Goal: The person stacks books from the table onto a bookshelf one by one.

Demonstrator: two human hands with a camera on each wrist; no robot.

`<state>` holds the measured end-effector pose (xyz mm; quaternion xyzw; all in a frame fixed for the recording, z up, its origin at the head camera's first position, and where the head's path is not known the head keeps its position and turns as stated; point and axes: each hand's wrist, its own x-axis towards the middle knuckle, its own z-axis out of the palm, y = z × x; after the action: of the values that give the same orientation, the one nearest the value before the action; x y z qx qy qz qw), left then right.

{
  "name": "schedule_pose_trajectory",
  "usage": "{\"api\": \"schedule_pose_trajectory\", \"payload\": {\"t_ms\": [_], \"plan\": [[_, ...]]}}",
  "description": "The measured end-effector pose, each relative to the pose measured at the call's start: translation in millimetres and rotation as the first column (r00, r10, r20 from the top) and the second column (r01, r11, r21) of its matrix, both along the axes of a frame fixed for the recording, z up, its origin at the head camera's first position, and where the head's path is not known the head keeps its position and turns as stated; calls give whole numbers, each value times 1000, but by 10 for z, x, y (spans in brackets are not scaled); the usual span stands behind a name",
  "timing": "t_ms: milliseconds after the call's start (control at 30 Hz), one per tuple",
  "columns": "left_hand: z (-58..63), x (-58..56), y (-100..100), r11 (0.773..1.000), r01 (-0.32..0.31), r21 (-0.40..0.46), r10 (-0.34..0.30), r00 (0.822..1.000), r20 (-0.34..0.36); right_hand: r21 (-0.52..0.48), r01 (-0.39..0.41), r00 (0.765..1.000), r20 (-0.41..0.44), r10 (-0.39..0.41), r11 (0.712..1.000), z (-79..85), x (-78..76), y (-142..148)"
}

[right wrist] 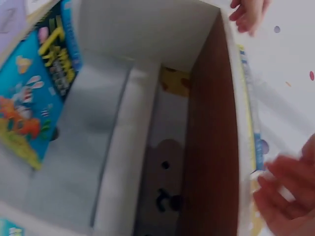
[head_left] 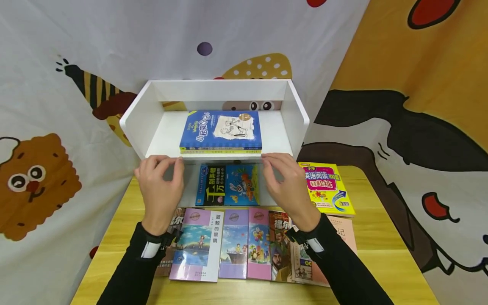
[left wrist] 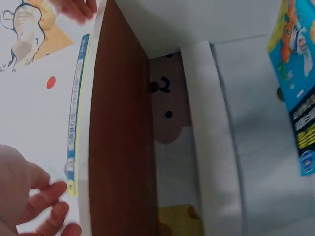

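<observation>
A stack with a blue cartoon-cover book (head_left: pixel 221 129) on top lies flat on the upper board of a white shelf (head_left: pixel 133 123); a yellow spine (head_left: pixel 221 151) shows beneath it. My left hand (head_left: pixel 160 190) is at the stack's front left corner, fingers loosely bent, holding nothing. At the front right corner, my right hand (head_left: pixel 287 184) hovers in a similar pose with nothing in its grasp. Both wrist views show fingertips close to the ends of the spines; whether they touch is hard to tell. Below, a blue and black book (head_left: pixel 242 184) lies on the lower level.
Several books, including a lilac-and-white one (head_left: pixel 196 245) and a pink one (head_left: pixel 259 245), lie in a row on the wooden table (head_left: pixel 389 262) before the shelf. A yellow book (head_left: pixel 325 186) lies right of it. A printed cloth (head_left: pixel 95 34) hangs behind.
</observation>
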<state>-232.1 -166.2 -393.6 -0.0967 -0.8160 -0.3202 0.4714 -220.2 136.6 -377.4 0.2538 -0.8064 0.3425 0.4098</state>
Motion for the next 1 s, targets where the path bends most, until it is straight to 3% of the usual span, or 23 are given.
{"api": "schedule_pose_trajectory", "payload": {"t_ms": [133, 267, 400, 467, 533, 667, 800, 900, 1000], "plan": [[-156, 43, -33, 992, 125, 19, -126, 992, 8, -2, -74, 996, -49, 73, 997, -173, 134, 192], [-407, 55, -87, 979, 202, 1, -201, 975, 92, 37, -94, 996, 10, 94, 995, -400, 166, 444], [-679, 90, -136, 976, 212, -45, -195, 950, 245, 85, -72, 985, 163, 57, 994, -628, 135, 717], [-806, 115, -153, 974, 215, -75, -180, 929, 324, 105, -32, 958, 285, 0, 994, -715, 118, 866], [-924, 135, -164, 968, 225, -107, -168, 907, 387, 127, 24, 899, 431, -77, 992, -774, 95, 1030], [-1137, 187, -152, 954, 257, -153, -158, 868, 471, 242, 134, 722, 640, -262, 961, -880, 0, 1407], [-1322, 276, -99, 941, 281, -190, -139, 830, 540, 360, 196, 563, 720, -406, 912, -1052, -109, 1777], [-1401, 343, -67, 927, 308, -211, -136, 804, 578, 410, 226, 466, 751, -468, 883, -1231, -150, 2034], [-1439, 386, -60, 921, 325, -213, -134, 780, 612, 444, 252, 388, 768, -510, 860, -1426, -171, 2282]]}}
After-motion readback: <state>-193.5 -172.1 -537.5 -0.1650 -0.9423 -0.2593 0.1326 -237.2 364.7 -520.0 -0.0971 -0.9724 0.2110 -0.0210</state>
